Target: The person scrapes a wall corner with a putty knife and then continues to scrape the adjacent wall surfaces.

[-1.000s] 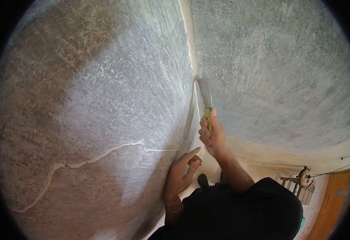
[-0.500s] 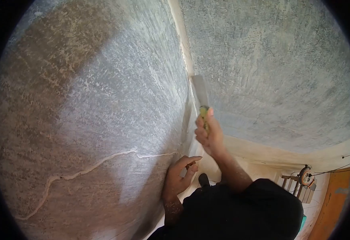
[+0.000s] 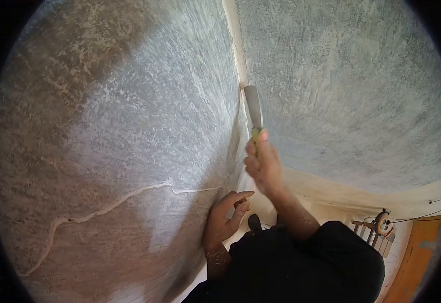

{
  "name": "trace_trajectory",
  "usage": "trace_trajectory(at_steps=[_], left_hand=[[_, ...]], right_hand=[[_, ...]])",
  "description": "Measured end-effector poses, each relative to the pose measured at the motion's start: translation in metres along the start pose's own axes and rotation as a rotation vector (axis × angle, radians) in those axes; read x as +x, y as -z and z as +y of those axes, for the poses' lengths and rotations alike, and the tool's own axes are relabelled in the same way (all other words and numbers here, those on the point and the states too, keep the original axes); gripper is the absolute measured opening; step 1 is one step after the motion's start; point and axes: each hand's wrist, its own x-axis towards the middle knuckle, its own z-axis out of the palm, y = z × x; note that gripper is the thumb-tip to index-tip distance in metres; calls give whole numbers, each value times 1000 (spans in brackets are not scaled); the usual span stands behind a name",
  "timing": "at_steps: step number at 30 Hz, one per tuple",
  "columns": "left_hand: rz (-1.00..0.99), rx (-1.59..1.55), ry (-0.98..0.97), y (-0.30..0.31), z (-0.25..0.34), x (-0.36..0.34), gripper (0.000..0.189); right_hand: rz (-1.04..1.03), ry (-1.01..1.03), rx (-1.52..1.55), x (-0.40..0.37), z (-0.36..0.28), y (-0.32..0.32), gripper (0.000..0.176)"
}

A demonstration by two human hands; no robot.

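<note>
A putty knife (image 3: 254, 106) with a broad grey blade and a yellow-green handle is in my right hand (image 3: 265, 164), the fingers wrapped round the handle. Its blade points up along the inside corner, its tip at the pale filled seam (image 3: 234, 40) between the two walls. Lower down, my left hand (image 3: 224, 217) is beside the left wall, thumb and forefinger apart and the other fingers curled behind them. I see nothing held in it.
The left wall (image 3: 145, 116) has a long pale filled crack (image 3: 114, 203) running across it. A rough grey-green wall (image 3: 341, 96) stands to the right. At lower right are a round cable reel (image 3: 383, 223), a wooden slatted piece (image 3: 380, 246) and an orange panel (image 3: 415, 257).
My right hand and the putty knife have moved slightly up along the corner. The left hand keeps nearly the same pose, and the view has shifted a little.
</note>
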Motion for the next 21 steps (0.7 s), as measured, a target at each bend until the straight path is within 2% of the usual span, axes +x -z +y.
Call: trace_trajectory(at_steps=[1, 2, 5, 6, 9, 13, 14, 17, 18, 21], left_hand=[[-17, 11, 2, 2, 0, -2, 27], [-32, 22, -2, 4, 0, -4, 27], [-27, 19, 1, 2, 5, 0, 27], [-21, 18, 9, 2, 6, 1, 28], [-6, 11, 5, 1, 0, -2, 29], [-38, 4, -20, 2, -2, -3, 27], [-34, 2, -12, 2, -2, 0, 27], [-38, 19, 31, 1, 1, -4, 26], [-38, 30, 34, 2, 2, -3, 26], [-29, 36, 21, 0, 2, 0, 26]], right_hand=[[44, -5, -2, 0, -3, 7, 47], [-89, -9, -32, -1, -4, 25, 45], [-17, 10, -34, 3, -3, 4, 45], [-120, 0, -22, 0, -2, 0, 44], [7, -2, 3, -1, -6, 10, 47], [-32, -56, 16, 3, -7, 4, 48], [-115, -20, -17, 0, -7, -1, 48], [29, -79, -11, -3, -16, 6, 49], [-92, -62, -41, -3, -21, 14, 49], [-97, -99, -9, 1, -23, 8, 51]])
